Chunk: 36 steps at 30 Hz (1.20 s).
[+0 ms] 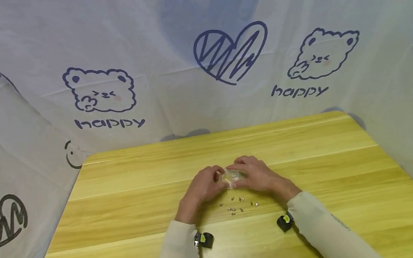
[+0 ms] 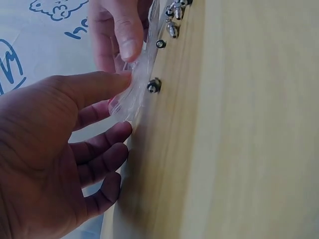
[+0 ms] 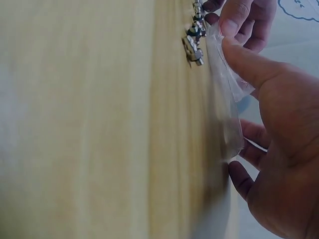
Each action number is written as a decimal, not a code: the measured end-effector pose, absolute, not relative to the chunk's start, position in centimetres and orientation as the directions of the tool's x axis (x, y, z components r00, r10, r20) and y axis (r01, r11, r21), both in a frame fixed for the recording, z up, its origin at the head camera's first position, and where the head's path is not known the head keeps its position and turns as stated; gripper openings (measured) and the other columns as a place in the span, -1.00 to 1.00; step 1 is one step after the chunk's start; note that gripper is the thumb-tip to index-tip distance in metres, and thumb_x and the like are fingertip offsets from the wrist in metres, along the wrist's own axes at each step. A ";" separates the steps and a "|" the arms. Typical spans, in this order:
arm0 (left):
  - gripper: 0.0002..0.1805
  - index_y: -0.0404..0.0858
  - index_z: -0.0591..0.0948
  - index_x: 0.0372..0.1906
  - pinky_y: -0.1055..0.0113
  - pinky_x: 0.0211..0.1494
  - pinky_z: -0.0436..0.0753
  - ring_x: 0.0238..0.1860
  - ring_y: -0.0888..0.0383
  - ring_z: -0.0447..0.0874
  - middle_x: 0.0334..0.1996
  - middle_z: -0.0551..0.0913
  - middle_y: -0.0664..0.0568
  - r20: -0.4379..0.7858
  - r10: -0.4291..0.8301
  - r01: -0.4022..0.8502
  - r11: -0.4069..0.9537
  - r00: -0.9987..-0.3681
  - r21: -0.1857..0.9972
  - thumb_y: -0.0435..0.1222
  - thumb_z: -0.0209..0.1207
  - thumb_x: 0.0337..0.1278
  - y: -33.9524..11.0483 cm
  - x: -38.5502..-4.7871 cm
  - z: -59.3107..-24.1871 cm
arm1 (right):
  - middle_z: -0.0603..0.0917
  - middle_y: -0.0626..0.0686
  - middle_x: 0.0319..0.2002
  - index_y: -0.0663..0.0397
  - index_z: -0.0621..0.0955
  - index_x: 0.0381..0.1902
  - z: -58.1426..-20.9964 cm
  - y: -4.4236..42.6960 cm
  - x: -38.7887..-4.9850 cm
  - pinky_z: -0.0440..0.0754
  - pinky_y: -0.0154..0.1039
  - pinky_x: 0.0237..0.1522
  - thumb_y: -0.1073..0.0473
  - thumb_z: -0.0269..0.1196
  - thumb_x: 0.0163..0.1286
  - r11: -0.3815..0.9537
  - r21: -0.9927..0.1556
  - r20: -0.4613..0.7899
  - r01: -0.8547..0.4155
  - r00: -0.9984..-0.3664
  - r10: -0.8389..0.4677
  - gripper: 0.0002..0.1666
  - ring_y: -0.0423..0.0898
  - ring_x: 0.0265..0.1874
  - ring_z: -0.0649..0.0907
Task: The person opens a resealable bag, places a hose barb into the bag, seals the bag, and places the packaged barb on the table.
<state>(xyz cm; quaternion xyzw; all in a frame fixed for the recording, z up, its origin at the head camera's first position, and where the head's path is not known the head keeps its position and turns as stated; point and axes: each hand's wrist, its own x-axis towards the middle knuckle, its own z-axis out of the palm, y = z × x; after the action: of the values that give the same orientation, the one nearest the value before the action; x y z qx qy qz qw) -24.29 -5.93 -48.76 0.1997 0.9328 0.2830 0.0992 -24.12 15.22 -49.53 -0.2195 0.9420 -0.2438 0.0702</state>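
Both hands meet at a small clear plastic bag [image 1: 230, 178] near the middle of the table. My left hand [image 1: 207, 184] pinches the bag's left side between thumb and index finger; in the left wrist view its other fingers curl loosely beside the bag [image 2: 133, 94]. From the other side my right hand [image 1: 256, 174] holds the bag, thumb on the near face and fingers behind, as the right wrist view shows with the bag [image 3: 227, 84]. Several small metal fittings [image 1: 233, 209] lie scattered on the table just in front of the hands. Whether anything is inside the bag cannot be made out.
The wood-grain table [image 1: 133, 217] has its far edge against a white cloth [image 1: 166, 87] printed with bears and hearts, which also hangs at both sides. A black wrist camera [image 1: 206, 240] is strapped at the left cuff, another camera [image 1: 284, 222] at the right.
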 end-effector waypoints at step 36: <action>-0.78 -0.12 0.60 -0.07 0.26 -0.20 0.53 -0.33 0.19 0.53 -0.32 0.60 0.09 -0.069 0.432 0.292 0.711 -0.899 0.640 -0.11 0.10 0.34 -6.9 -23.7 -47.8 | 0.29 0.05 0.43 -0.28 0.34 0.42 -50.2 15.7 -24.4 0.28 0.20 0.26 -0.27 0.28 0.24 0.790 -0.440 -0.025 -0.426 -0.874 -0.485 -0.18 0.10 0.38 0.29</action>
<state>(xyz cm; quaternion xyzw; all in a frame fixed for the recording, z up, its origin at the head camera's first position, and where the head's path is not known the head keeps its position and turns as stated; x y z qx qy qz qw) -23.70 -6.92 -47.77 0.1972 0.9186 0.3252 0.1074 -24.43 15.73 -50.18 -0.2414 0.9437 -0.2157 0.0685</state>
